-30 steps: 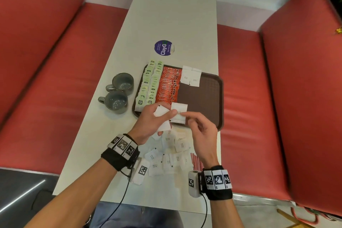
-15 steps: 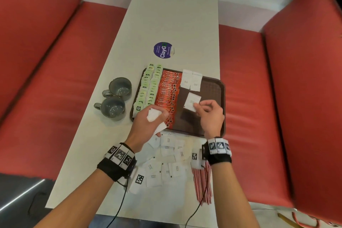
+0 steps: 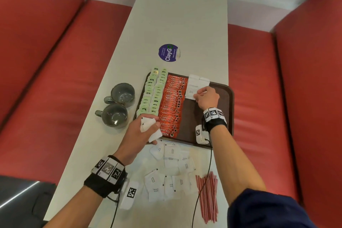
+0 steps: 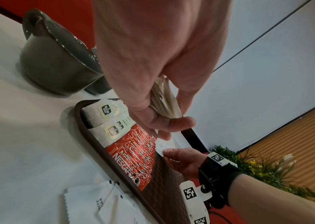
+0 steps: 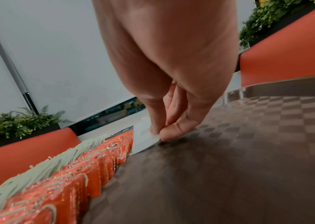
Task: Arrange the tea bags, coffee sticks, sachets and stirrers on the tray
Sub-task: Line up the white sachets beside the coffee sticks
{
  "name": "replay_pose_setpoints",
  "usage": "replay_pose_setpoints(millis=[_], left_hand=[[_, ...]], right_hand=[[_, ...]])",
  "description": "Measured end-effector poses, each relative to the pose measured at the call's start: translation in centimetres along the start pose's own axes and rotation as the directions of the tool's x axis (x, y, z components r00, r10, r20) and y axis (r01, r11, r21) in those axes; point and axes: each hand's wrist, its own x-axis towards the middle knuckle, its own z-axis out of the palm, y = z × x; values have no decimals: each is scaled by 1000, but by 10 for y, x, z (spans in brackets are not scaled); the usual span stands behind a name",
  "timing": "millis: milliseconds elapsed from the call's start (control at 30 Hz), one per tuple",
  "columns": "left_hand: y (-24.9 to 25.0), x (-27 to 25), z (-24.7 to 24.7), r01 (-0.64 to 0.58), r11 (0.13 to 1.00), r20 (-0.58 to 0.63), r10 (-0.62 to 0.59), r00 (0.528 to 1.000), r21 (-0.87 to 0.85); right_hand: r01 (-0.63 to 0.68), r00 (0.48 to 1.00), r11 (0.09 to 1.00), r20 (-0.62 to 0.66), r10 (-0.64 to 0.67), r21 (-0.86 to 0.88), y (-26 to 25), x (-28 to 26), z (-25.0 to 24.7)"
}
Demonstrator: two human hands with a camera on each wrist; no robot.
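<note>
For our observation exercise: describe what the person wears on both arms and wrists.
Each wrist carries a black band topped with white black-patterned marker squares, plus a white tagged camera block trailing a thin black cable. A dark blue sleeve covers the right upper arm.

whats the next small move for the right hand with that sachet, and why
Probably let go of it and draw back. The right hand pinches a white sachet by its corner, already low on the tray beside the coffee sticks, just below the two sachets already placed. The left hand holds more sachets, ready to hand over.

Head: high above, facing down the counter point(image 3: 177, 15).
Wrists: close, low, along each palm; both share the tray point(image 4: 87, 130).
</note>
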Motion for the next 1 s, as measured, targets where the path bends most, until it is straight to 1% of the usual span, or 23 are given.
replay_pose_setpoints(millis=[67,233,367,467,500,567,633,700,800,867,1000], left_hand=[[0,1,-3,4,1000,1,-4,1000,-12],[3,3,-3,34,998,21,-33,999,-58],[7,4,1,74,990,76,-65,995,-123],[12,3,2,115,975,153,-86,984,-189],[13,2,2,120,972,177,-84,981,-202],[15,1,4,116,969,209,-70,975,-216],[16,-2,6,110,968,226,-58,972,-226],[16,-5,8,89,970,218,-39,975,-225],[15,-8,12,33,984,193,1,981,-174],[14,-11,14,-9,993,182,31,983,-122],[14,-16,18,-104,995,168,104,980,-10]], right_hand=[[-25,1000,999,-13,25,-23,-2,1,3],[-29,999,993,-47,24,-111,-16,-9,-2],[-33,999,981,-48,25,-189,-30,-20,-5],[-34,998,979,-55,23,-199,-37,-29,-10],[-18,998,982,-60,7,-190,-40,-35,-13],[59,995,988,-69,-69,-143,-46,-49,-21],[153,986,987,-59,-155,-40,-52,-72,-30],[206,979,972,-9,-206,113,-54,-99,-38],[188,955,942,172,-242,277,-53,-149,-50],[183,924,933,270,-271,311,-51,-179,-58],[230,878,927,349,-328,295,-39,-212,-66]])
